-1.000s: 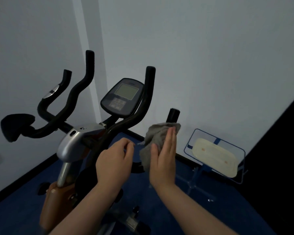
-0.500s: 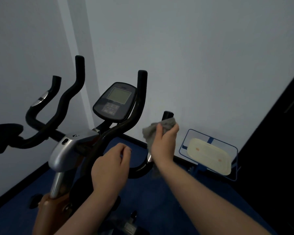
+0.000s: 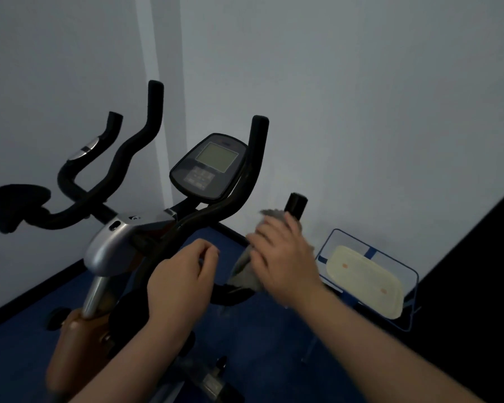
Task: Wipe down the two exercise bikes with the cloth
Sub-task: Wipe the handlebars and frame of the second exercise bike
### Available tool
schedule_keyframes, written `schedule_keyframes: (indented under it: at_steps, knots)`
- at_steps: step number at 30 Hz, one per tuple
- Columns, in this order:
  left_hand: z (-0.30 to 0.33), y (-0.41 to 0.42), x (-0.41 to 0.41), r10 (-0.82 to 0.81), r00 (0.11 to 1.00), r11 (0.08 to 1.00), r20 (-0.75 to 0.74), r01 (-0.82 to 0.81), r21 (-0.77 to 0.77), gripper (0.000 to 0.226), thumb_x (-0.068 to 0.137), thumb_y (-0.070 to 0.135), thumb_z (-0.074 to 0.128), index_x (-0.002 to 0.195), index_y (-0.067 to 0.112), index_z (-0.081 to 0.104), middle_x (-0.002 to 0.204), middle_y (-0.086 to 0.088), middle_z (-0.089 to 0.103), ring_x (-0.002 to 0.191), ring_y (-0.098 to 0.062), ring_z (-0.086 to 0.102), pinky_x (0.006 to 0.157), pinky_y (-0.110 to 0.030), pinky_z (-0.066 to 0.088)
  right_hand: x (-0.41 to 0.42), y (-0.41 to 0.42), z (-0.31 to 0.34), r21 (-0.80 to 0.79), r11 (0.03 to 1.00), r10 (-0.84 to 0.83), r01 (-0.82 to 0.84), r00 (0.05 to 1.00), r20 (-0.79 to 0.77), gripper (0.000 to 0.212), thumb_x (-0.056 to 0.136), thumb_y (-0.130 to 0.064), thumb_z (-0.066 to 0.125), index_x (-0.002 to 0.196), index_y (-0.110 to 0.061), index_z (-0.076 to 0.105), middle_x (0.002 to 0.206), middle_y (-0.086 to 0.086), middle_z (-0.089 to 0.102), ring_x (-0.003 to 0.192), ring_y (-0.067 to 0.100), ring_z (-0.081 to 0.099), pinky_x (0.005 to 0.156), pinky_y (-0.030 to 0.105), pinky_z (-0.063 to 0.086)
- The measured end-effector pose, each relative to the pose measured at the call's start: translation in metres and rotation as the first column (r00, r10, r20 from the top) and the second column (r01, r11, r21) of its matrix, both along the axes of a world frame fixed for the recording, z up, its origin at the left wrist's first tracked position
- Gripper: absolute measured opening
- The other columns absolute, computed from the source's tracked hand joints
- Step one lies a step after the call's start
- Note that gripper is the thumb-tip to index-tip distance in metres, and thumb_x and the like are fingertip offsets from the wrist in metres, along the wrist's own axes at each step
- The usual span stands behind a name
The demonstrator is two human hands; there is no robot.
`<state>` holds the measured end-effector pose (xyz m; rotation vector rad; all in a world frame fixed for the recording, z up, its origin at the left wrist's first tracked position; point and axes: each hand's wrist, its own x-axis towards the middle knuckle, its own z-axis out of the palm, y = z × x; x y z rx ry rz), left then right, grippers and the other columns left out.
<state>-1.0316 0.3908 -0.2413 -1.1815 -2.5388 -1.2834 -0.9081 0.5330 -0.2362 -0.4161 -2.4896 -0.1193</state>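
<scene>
Right hand wiping bike grip with cloth, left hand on handlebar

Right hand (image 3: 282,260) is blurred; fingers look curled around the grey cloth (image 3: 245,274), pressing it on the short right-side grip (image 3: 295,205) of the bike (image 3: 111,251). Cloth sits under the right palm and fingers: a bit pokes out above the fingertips just below the grip's black end, the rest hangs down left of the hand toward the bar bend. How tight the hold is can't be told through the blur. Left hand (image 3: 181,280) is just beside the cloth, not touching it, fingers curled loosely at the lower handlebar (image 3: 245,181); whether it actually clasps the bar can't be told. Console (image 3: 210,167) sits above and between both hands. Second set of black bars and a dark pad (image 3: 18,206) lie far left, well apart from the hands. Blue wire rack (image 3: 410,274) with a cream tray (image 3: 367,282) stands on the blue floor (image 3: 274,359) right of the right hand, by the wall
</scene>
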Motion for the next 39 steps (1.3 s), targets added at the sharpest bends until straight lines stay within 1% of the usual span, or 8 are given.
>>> schedule_keyframes:
  at_steps: [3, 8, 13, 16, 20, 24, 31, 39]
  knots:
    - [0.0, 0.0, 0.0, 0.019, 1.0, 1.0, 0.004, -0.019, 0.005, 0.026, 0.094, 0.043, 0.042, 0.077, 0.033, 0.058, 0.059, 0.01, 0.06, 0.064, -0.004, 0.058, 0.049, -0.03, 0.044, 0.004, 0.031, 0.022, 0.149, 0.989, 0.017, -0.023, 0.999, 0.042, 0.031, 0.093, -0.025, 0.043, 0.097, -0.012, 0.071, 0.097, 0.001, 0.068, 0.107, 0.022, 0.06, 0.119, 0.04, 0.015]
    - [0.001, 0.0, -0.001, 0.056, 0.998, 0.998, 0.007, -0.056, -0.018, 0.023, 0.095, 0.044, 0.042, 0.081, 0.034, 0.058, 0.059, 0.012, 0.06, 0.053, -0.004, 0.055, 0.05, -0.033, 0.045, -0.009, -0.012, -0.009, -0.003, 0.999, 0.038, -0.038, 0.993, -0.112, 0.02, 0.085, -0.02, 0.051, 0.071, -0.012, 0.063, 0.074, 0.002, 0.06, 0.081, 0.023, 0.054, 0.11, 0.041, 0.029]
    - [0.002, -0.001, 0.0, 0.046, 0.998, 0.999, 0.033, -0.046, 0.005, 0.022, 0.094, 0.043, 0.042, 0.085, 0.035, 0.061, 0.069, 0.013, 0.064, 0.064, -0.001, 0.059, 0.057, -0.03, 0.047, -0.004, 0.028, 0.024, 0.29, 0.898, 0.281, -0.331, 0.938, 0.202, 0.026, 0.087, -0.029, 0.052, 0.071, -0.014, 0.065, 0.066, 0.001, 0.06, 0.065, 0.022, 0.056, 0.078, 0.034, 0.049]
    - [0.004, -0.002, 0.002, 0.049, 0.997, 0.998, 0.055, -0.051, 0.041, 0.019, 0.095, 0.039, 0.045, 0.083, 0.038, 0.06, 0.07, 0.015, 0.064, 0.073, 0.002, 0.059, 0.057, -0.027, 0.046, 0.005, 0.061, 0.045, 0.375, 0.866, 0.238, -0.331, 0.932, 0.273, 0.029, 0.093, -0.026, 0.046, 0.079, -0.013, 0.068, 0.075, 0.002, 0.065, 0.074, 0.022, 0.06, 0.095, 0.037, 0.046]
    - [0.005, -0.004, 0.003, 0.045, 0.993, 0.987, 0.108, -0.06, 0.146, 0.017, 0.095, 0.038, 0.047, 0.083, 0.038, 0.059, 0.077, 0.02, 0.064, 0.071, -0.001, 0.061, 0.063, -0.036, 0.052, 0.002, 0.023, 0.015, 0.148, 0.981, 0.118, -0.123, 0.992, 0.04, 0.027, 0.091, -0.021, 0.044, 0.076, -0.013, 0.065, 0.077, 0.003, 0.062, 0.079, 0.024, 0.056, 0.106, 0.043, 0.037]
    - [0.006, -0.005, 0.004, 0.048, 0.991, 0.961, 0.128, -0.081, 0.265, 0.016, 0.097, 0.028, 0.05, 0.086, 0.035, 0.06, 0.075, 0.012, 0.064, 0.07, -0.01, 0.063, 0.066, -0.045, 0.054, -0.012, -0.017, 0.008, 0.157, 0.946, 0.249, -0.285, 0.944, 0.214, 0.026, 0.087, -0.025, 0.06, 0.062, -0.017, 0.056, 0.059, 0.002, 0.053, 0.057, 0.024, 0.05, 0.074, 0.038, 0.049]
    - [-0.003, -0.036, 0.008, 0.365, 0.916, 0.922, -0.168, -0.33, 0.204, 0.019, 0.092, 0.031, 0.046, 0.094, 0.023, 0.063, 0.092, 0.013, 0.059, 0.091, -0.008, 0.05, 0.079, -0.028, 0.038, 0.013, 0.037, 0.053, 0.086, 0.868, 0.366, -0.489, 0.747, 0.555, 0.031, 0.091, -0.045, 0.041, 0.102, -0.028, 0.065, 0.103, -0.01, 0.067, 0.087, 0.017, 0.063, 0.085, 0.035, 0.049]
    - [-0.019, -0.047, 0.005, 0.606, 0.787, 0.787, 0.116, -0.614, 0.053, 0.029, 0.095, 0.032, 0.04, 0.115, 0.016, 0.053, 0.114, -0.001, 0.051, 0.104, -0.015, 0.04, 0.091, -0.037, 0.04, -0.043, -0.025, 0.029, 0.099, 0.851, 0.262, -0.515, 0.581, 0.77, 0.037, 0.101, -0.035, 0.029, 0.136, -0.027, 0.039, 0.116, 0.01, 0.05, 0.091, 0.029, 0.056, 0.058, 0.036, 0.031]
